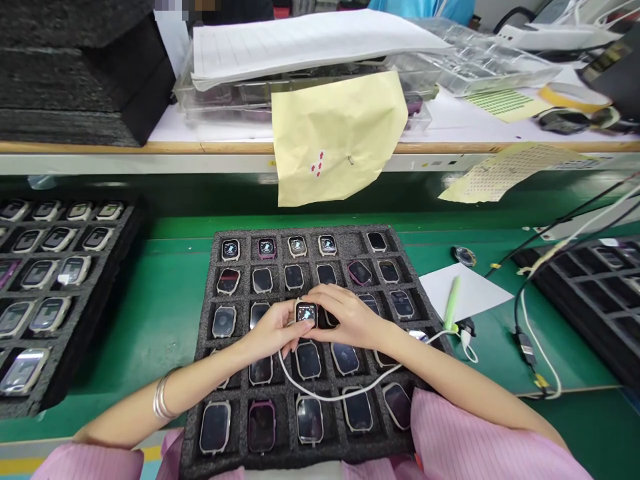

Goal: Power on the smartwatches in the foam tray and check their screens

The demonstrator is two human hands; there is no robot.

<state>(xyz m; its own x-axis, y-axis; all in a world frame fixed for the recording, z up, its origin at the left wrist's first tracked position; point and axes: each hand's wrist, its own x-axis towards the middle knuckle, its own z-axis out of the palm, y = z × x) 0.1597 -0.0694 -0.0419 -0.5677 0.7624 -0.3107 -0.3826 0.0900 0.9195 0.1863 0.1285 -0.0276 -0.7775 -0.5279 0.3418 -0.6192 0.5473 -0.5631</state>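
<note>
In my head view, the foam tray sits squarely ahead, and I take my bearings from it. The lit watch is raised above the tray's middle, screen facing me. My left hand has it pinched, thumb across the lower edge of the screen, the other fingers curled behind. My right hand is half-closed, fingertips at the watch's upper and right sides; I can't tell whether they grip or only touch. A white cable loops from below my left hand over the tray's nearer half, then off past its right side. Other watches lie in the tray's compartments, four of the farthest row lit. Right of the tray, a green pen rests on white paper; left of it stands a second tray of watches.
</note>
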